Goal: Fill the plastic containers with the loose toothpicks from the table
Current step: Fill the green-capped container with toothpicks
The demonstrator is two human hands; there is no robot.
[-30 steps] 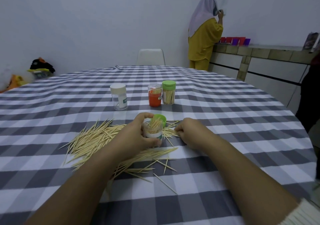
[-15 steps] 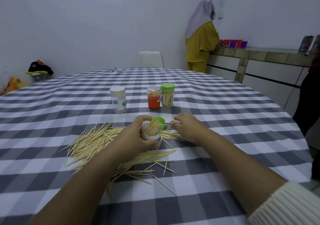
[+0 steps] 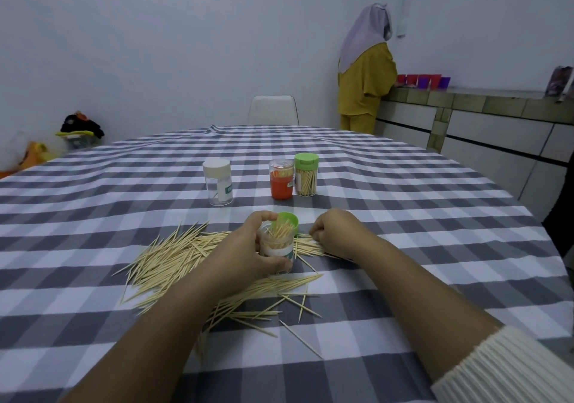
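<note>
- Clear plastic container (image 3: 277,245) with open green flip lid, part-filled with toothpicks: upright on the grey-and-white checked tablecloth (image 3: 403,216), gripped by the left hand (image 3: 248,255), fingers curled round it.
- Right hand (image 3: 334,231): fingers curled, knuckles down on loose wooden toothpicks (image 3: 174,255); any pinch not discernible.
- Beyond: white-capped clear jar (image 3: 218,182), orange container (image 3: 281,179), green-lidded container (image 3: 306,174).

A white plastic chair (image 3: 273,109) stands behind the grey-and-white checked tablecloth (image 3: 403,203). A person in a mustard-yellow outfit (image 3: 365,85) faces the tiled counter (image 3: 484,104), where red and purple cups (image 3: 424,81) sit.
</note>
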